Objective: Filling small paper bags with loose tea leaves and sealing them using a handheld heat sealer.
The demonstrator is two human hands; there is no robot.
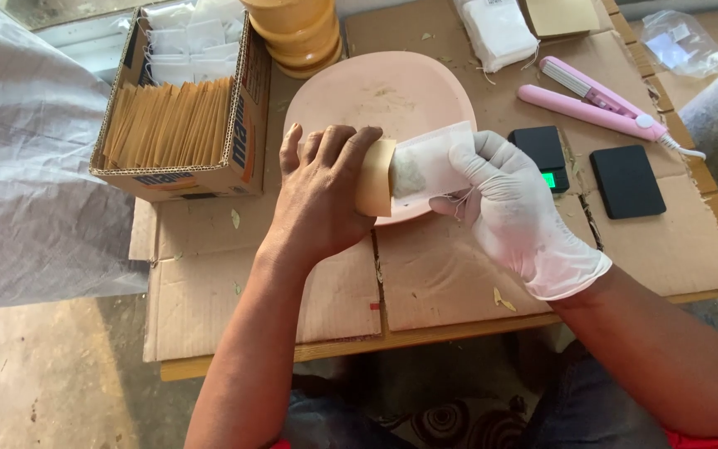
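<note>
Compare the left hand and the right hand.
The left hand is bare; the right hand wears a white glove. The left hand grips a tan envelope; the right hand pinches a white sachet entering it. Both hover over the pink plate.

Left hand (319, 193): bare, no glove, back of hand facing up, fingers curled over and closed in a grip, knuckles pointing away from the body.
Left thumb: tucked under, hidden from view.
Left arm: bare, long and nearly straight, coming up from the bottom of the picture, wrist bent a little to the right.
Right hand (513, 208): covered by a thin white rubber glove, fingers bent and pinched shut, fingertips pointing toward the left hand.
Right arm: bare past the glove cuff, coming in from the lower right corner.
Both hands: close together, side by side, not quite touching.
</note>
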